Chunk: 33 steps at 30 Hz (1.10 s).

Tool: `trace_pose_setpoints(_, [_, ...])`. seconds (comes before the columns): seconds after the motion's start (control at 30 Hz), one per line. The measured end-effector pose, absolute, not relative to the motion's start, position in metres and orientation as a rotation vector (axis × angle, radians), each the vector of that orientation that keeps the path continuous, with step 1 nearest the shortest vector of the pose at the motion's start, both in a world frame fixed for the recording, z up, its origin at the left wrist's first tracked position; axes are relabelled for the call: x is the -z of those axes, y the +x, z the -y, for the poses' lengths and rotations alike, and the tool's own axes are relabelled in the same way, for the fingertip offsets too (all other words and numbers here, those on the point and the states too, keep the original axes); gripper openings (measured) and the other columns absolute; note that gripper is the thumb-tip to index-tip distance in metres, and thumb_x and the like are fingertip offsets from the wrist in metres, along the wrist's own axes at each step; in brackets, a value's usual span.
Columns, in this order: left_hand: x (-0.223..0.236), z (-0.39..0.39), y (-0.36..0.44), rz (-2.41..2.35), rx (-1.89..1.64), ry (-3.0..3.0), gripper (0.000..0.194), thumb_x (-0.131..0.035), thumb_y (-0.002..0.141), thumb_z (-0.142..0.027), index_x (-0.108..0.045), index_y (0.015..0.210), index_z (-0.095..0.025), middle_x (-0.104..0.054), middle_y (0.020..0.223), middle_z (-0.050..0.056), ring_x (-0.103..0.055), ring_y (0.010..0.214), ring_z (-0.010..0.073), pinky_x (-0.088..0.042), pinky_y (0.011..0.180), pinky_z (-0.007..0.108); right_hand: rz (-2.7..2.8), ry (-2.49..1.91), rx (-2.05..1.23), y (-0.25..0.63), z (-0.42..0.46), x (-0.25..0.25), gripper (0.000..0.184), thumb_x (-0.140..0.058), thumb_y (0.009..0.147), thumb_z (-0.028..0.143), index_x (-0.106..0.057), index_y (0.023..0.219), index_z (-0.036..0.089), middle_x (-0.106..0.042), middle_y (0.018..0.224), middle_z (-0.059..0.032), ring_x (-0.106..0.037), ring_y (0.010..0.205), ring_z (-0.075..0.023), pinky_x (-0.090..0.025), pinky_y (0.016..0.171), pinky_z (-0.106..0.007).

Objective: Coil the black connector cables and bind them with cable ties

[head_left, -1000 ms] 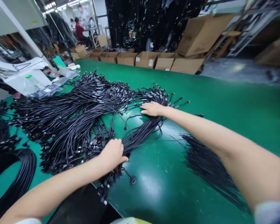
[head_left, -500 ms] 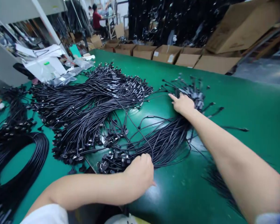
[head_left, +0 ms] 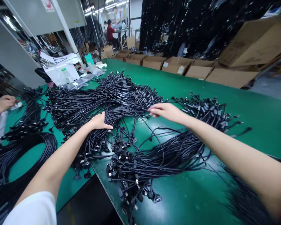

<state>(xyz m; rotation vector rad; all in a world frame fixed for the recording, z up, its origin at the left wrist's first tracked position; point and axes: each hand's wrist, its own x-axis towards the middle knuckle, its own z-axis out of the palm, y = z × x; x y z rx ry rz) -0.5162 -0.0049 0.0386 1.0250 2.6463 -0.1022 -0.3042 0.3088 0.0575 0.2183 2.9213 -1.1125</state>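
A big pile of black cables with connector ends (head_left: 89, 100) lies spread over the green table (head_left: 248, 106). My left hand (head_left: 98, 122) rests palm down on the near side of this pile, fingers stretched and thumb out. My right hand (head_left: 165, 112) reaches left to the pile's right edge, its fingers extended and touching the cable ends there. A smaller bundle of the same cables (head_left: 173, 153) lies apart under my right forearm, its connectors (head_left: 128, 178) fanned toward the table's near edge.
Coiled thick black cable (head_left: 25, 156) lies at the left. A co-worker's hand (head_left: 5, 102) is at the far left. Plastic bags and papers (head_left: 61, 70) sit beyond the pile. Cardboard boxes (head_left: 178, 64) line the far edge. Thin black wires (head_left: 243, 200) lie at the lower right.
My left hand let go of the small bundle's near end and moved up onto the big pile. My right hand shifted left from the small bundle's far end to the big pile's edge.
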Motion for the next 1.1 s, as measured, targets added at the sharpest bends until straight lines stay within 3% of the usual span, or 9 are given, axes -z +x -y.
trace_pose_setpoints(0.07, [-0.033,-0.007,-0.512,-2.669,0.124,1.026,0.122,-0.065,0.060,-0.075,-0.018,0.147,-0.003,-0.041,0.144,0.032,-0.044,0.133,0.0407,-0.039,0.102,0.042,-2.770,-0.040,1.262,-0.321,-0.261,-0.055,0.037,-0.046,0.092,0.042,-0.064,0.117,0.021,-0.072,0.102,-0.0043,-0.067,0.086,-0.0178,-0.052,0.080,-0.030])
trace_pose_setpoints(0.2, [-0.032,-0.048,-0.502,-2.728,0.145,1.116,0.117,-0.068,0.062,-0.071,-0.020,0.146,-0.005,-0.042,0.144,0.029,-0.045,0.132,0.0383,-0.038,0.102,0.038,-2.723,-0.306,1.052,-0.340,-0.198,-0.042,0.027,-0.057,0.086,0.031,-0.070,0.107,0.021,-0.072,0.105,-0.0037,-0.066,0.093,-0.0194,-0.049,0.082,-0.029])
trace_pose_setpoints(0.37, [-0.040,-0.095,-0.499,-2.772,0.211,1.133,0.067,-0.068,0.077,-0.049,-0.049,0.127,-0.009,-0.056,0.130,0.020,-0.056,0.120,0.0321,-0.042,0.098,0.037,-2.753,-0.277,0.996,-0.304,-0.204,-0.048,0.025,-0.059,0.083,0.031,-0.072,0.101,0.020,-0.072,0.103,-0.0059,-0.065,0.092,-0.0217,-0.047,0.082,-0.030])
trace_pose_setpoints(0.53, [-0.068,-0.106,-0.474,-2.788,0.266,1.163,0.039,-0.059,0.090,-0.037,-0.056,0.122,-0.016,-0.058,0.124,0.011,-0.060,0.106,0.0232,-0.052,0.090,0.045,-2.828,-0.009,1.030,-0.219,-0.257,-0.074,0.028,-0.055,0.085,0.037,-0.072,0.100,0.021,-0.071,0.107,-0.0067,-0.064,0.098,-0.0245,-0.046,0.089,-0.036])
trace_pose_setpoints(0.7, [-0.100,-0.119,-0.390,-2.749,0.323,1.471,0.030,-0.059,0.086,-0.018,-0.057,0.113,-0.007,-0.061,0.113,0.017,-0.063,0.101,0.0277,-0.052,0.084,0.039,-2.689,0.376,1.411,-0.173,-0.301,-0.073,0.039,-0.061,0.080,0.055,-0.072,0.090,0.019,-0.073,0.094,-0.0075,-0.066,0.090,-0.0244,-0.051,0.088,-0.039])
trace_pose_setpoints(0.8, [-0.101,-0.126,-0.325,-2.644,0.356,1.721,0.031,-0.054,0.083,-0.011,-0.054,0.114,-0.009,-0.059,0.111,0.017,-0.063,0.103,0.0278,-0.050,0.084,0.035,-2.450,0.642,1.780,-0.186,-0.309,-0.059,0.063,-0.044,0.084,0.073,-0.067,0.091,0.015,-0.072,0.095,-0.0135,-0.068,0.090,-0.0222,-0.055,0.086,-0.035])
trace_pose_setpoints(0.9, [-0.087,-0.122,-0.273,-2.573,0.400,1.842,0.027,-0.049,0.084,-0.006,-0.054,0.111,-0.007,-0.060,0.105,0.017,-0.063,0.101,0.0269,-0.050,0.081,0.034,-2.266,0.831,1.958,-0.209,-0.301,-0.044,0.076,-0.028,0.085,0.079,-0.065,0.088,0.012,-0.072,0.088,-0.0182,-0.070,0.085,-0.0234,-0.058,0.080,-0.036])
trace_pose_setpoints(1.0, [-0.067,-0.114,-0.241,-2.567,0.417,1.867,0.026,-0.041,0.086,-0.003,-0.055,0.109,-0.002,-0.060,0.100,0.019,-0.064,0.097,0.0277,-0.050,0.078,0.035,-2.195,1.057,2.034,-0.229,-0.281,-0.029,0.070,-0.038,0.086,0.075,-0.065,0.094,0.011,-0.071,0.090,-0.0168,-0.069,0.083,-0.0232,-0.059,0.077,-0.037])
trace_pose_setpoints(1.1, [-0.057,-0.107,-0.235,-2.563,0.397,1.864,0.037,-0.038,0.089,-0.005,-0.046,0.124,0.003,-0.061,0.106,0.024,-0.064,0.099,0.0294,-0.050,0.077,0.036,-2.217,1.401,2.017,-0.248,-0.260,-0.012,0.052,-0.058,0.087,0.056,-0.061,0.112,0.011,-0.066,0.111,-0.0148,-0.065,0.098,-0.0227,-0.055,0.086,-0.040])
